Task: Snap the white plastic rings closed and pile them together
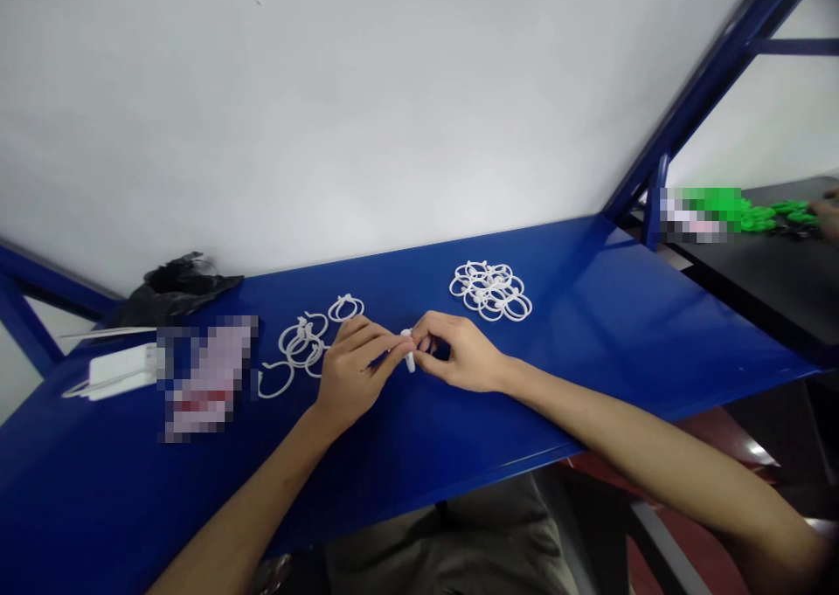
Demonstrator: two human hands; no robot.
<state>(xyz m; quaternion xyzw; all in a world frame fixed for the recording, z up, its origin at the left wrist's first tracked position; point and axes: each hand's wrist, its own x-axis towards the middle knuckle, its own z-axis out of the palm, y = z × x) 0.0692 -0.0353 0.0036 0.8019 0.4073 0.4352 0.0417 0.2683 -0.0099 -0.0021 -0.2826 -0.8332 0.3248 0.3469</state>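
Observation:
Both my hands meet over the middle of the blue table point(590, 333). My left hand point(354, 368) and my right hand point(455, 350) pinch one small white plastic ring point(409, 350) between their fingertips. The ring is mostly hidden by the fingers. Just left of my left hand lie several loose white open rings point(301, 346). Behind my right hand sits a tidy cluster of white closed rings point(490, 291).
A black plastic bag point(174, 287) lies at the back left by the wall. A white box point(121, 370) and a blurred packet point(206, 372) lie at the left. On a black table at right are green rings point(773, 215) and another person's hand point(827, 211).

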